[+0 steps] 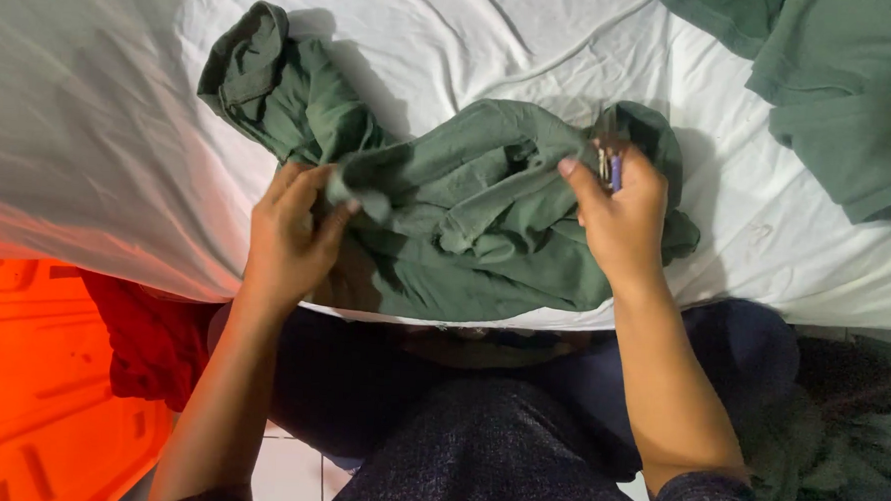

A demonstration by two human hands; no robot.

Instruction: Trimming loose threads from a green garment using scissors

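Two hands on one crumpled green shirt [467, 211], which sits bunched on the white sheet [121, 116] right at the bed edge, in front of the person's lap. Left hand [291, 234] is pinching a fold on the shirt's left side, fingers curled in on the fabric. Right hand [622, 213] grips the right side, thumb up top, and there's also something small and shiny w/ a purple bit [612, 168] caught btwn the fingers. Clip or pen maybe, can't tell tbh.

More green clothes [843, 98] lie top right, well apart. Orange bin [29, 383] w/ a red cloth [151, 338] is down on the left by the floor.

What could go wrong imo: the shirt hangs partly over the edge, so a loose grip and it probably slides to the floor. That little object might also snag the fabric or drop into the folds, since the same hand holds both.
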